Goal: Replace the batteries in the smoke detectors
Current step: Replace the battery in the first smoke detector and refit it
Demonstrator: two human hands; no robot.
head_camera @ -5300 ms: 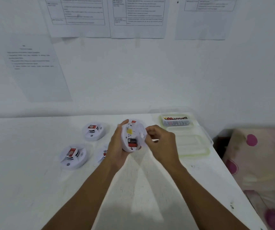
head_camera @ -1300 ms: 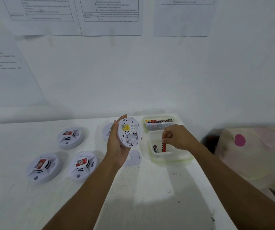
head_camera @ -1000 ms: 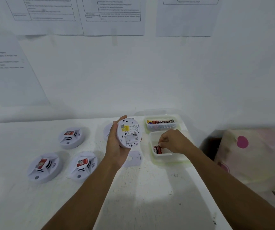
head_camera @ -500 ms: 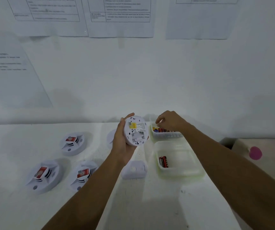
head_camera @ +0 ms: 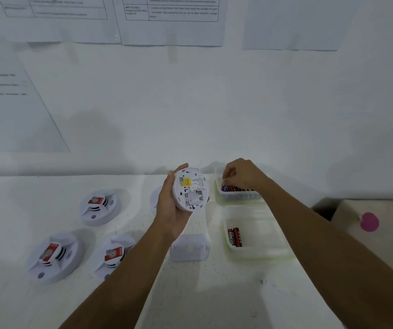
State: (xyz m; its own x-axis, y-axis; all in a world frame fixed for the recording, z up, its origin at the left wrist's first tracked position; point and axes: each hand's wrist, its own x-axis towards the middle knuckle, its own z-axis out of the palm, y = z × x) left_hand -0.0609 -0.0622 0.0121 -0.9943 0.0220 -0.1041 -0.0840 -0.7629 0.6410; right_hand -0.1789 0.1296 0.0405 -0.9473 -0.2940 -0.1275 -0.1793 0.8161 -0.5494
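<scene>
My left hand (head_camera: 169, 207) grips a round white smoke detector (head_camera: 190, 189) above the table, its back facing me with the battery bay bare. My right hand (head_camera: 243, 175) reaches into the far clear tub (head_camera: 238, 198) of batteries, its fingertips curled down among them; whether it pinches one is hidden. The near clear tub (head_camera: 257, 251) holds two red batteries (head_camera: 234, 236). A white battery cover (head_camera: 189, 250) lies on the table below the held detector.
Three more white detectors with red stickers lie face up on the white table (head_camera: 214, 293): one at the back (head_camera: 99, 206), one at front left (head_camera: 52, 257), one at front centre (head_camera: 113, 256). A further white disc (head_camera: 155, 198) peeks out behind my left hand. A spotted cushion (head_camera: 368, 222) sits at right.
My right hand dropped a red battery into the near tub, then moved back to the far tub and dipped its fingers in. The left hand kept hold of the detector.
</scene>
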